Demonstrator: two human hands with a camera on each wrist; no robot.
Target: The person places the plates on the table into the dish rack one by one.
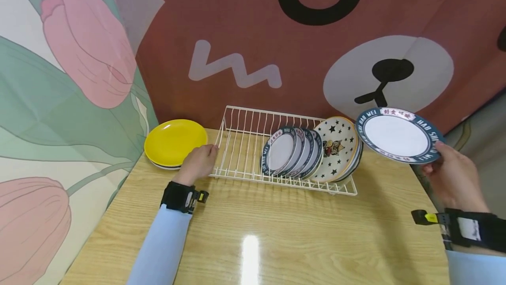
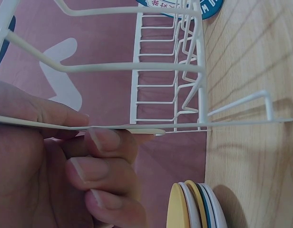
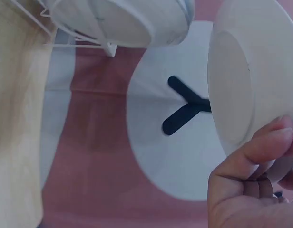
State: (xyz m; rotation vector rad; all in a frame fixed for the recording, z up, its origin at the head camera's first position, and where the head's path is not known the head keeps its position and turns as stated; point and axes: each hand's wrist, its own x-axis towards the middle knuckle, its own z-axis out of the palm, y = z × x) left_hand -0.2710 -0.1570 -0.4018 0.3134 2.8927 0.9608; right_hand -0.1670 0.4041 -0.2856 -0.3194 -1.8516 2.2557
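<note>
My left hand [image 1: 198, 162] grips the left end of a white wire dish rack [image 1: 241, 153]; in the left wrist view its fingers [image 2: 108, 171] curl about the rack's wire. Out to the right, my right hand [image 1: 454, 175] pinches the edge of a white plate with a blue lettered rim [image 1: 397, 133], held in the air above the table. The right wrist view shows that plate's white underside [image 3: 232, 85]. Several small blue-rimmed plates [image 1: 281, 151] lean in the rack, with a larger star-patterned plate [image 1: 336, 144] at its right end and more plates behind that one.
A stack of plates topped by a yellow plate [image 1: 175, 142] lies left of the rack, close to the left hand. The wooden table [image 1: 300, 232] meets a printed curtain [image 1: 237, 21] behind the rack. Its right edge runs below the right hand.
</note>
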